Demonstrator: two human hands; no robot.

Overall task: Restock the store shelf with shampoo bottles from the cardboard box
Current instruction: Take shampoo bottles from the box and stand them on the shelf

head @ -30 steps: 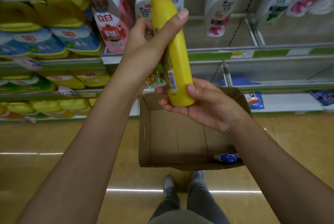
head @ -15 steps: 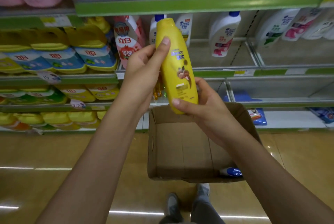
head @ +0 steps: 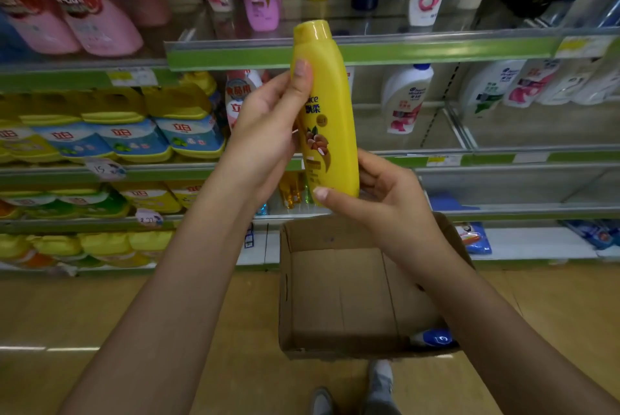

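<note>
At the centre of the frame the left hand [head: 268, 133] grips the upper body of a yellow shampoo bottle [head: 327, 106], thumb pressed flat against its front just below the cap and the other fingers curled behind it. The right hand [head: 379, 203] holds the bottle's base from the right, thumb across the bottom front edge and fingers wrapped round the back. The bottle stands nearly upright, cap at the top, its printed label facing the camera, raised in front of the green-edged shelf [head: 402, 52] that crosses the upper middle of the frame.

Below the hands, in the lower centre, an open cardboard box [head: 335, 297] sits on the tan floor [head: 100, 314]; a white bottle with a blue cap [head: 434, 338] lies in its lower right corner. Pink bottles [head: 87, 19] fill the upper left, yellow refill packs [head: 110, 106] the left middle, and white bottles [head: 406, 96] stand at the right middle.
</note>
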